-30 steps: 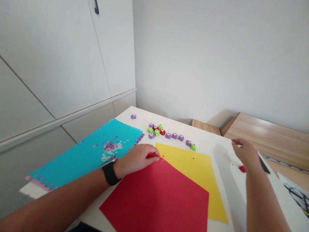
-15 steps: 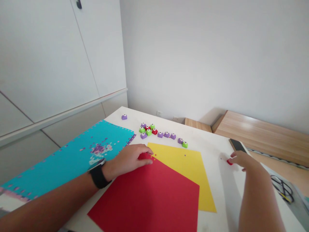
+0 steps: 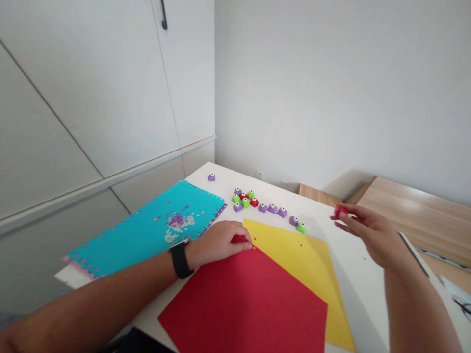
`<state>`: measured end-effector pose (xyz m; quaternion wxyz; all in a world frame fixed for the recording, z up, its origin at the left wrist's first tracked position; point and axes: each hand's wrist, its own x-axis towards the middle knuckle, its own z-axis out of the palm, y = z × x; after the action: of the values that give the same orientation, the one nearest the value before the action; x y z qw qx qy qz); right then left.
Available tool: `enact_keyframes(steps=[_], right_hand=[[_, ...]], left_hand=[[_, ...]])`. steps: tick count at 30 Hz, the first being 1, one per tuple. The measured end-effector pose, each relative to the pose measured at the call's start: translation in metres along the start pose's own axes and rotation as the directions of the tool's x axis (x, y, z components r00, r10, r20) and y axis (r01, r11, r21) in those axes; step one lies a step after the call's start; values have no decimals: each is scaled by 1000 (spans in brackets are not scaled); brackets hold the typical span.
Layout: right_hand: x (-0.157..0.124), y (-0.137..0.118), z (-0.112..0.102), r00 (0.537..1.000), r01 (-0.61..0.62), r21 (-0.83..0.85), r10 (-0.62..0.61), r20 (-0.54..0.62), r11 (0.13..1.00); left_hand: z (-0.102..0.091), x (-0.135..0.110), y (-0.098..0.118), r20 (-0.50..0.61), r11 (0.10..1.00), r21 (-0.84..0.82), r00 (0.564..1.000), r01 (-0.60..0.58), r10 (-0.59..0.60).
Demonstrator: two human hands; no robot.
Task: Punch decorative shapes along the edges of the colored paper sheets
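Observation:
My left hand [image 3: 220, 242] rests on the far corner of a red paper sheet [image 3: 250, 304], fingers curled over a small red thing I cannot make out. A black watch sits on that wrist. My right hand [image 3: 371, 233] hovers above the white table [image 3: 353, 274], pinching a small red punch [image 3: 340, 211] between its fingertips. A yellow sheet [image 3: 305, 260] lies partly under the red one. A row of several small purple, green and red punches [image 3: 265, 206] stands beyond the yellow sheet.
A turquoise sheet [image 3: 147, 230] with punched edges and paper bits lies at the left. One purple punch [image 3: 211, 177] stands alone near the far corner. White cabinets rise at the left. A wooden surface [image 3: 415, 211] adjoins the table at the right.
My right hand has picked the small red punch up off the table and lifted it toward the row of punches. The left hand has stayed on the red sheet's corner.

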<state>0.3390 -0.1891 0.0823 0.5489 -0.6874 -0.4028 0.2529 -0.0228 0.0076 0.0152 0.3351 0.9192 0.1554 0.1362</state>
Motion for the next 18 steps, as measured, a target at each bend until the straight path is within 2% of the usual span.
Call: enact_keyframes(steps=[2,4,7,9,13,18], right_hand=[[-8,-22,54,979,-135,274,86,185,952],[-16,-32,98,937,-280,427,149,315,860],[-23,-29,136,887,-412,502,207,413,761],[-26,-24,145,867,-456,511,233,441,728],[-31,-21,150,840,-498,502,250,481,707],[-34,-22,154,837,-505,470,276,473,724]], left_hand=[[-1,0,0,-9,1000,-23,1000,6,-7],[-2,0,0,-30,1000,-21,999,19,-19],[-4,0,1,-54,1000,-9,998,21,-22],[-4,0,2,-63,1000,-11,998,12,-12],[-5,-2,5,-90,1000,-21,996,-8,6],[-6,-3,6,-115,1000,-25,993,-17,14]])
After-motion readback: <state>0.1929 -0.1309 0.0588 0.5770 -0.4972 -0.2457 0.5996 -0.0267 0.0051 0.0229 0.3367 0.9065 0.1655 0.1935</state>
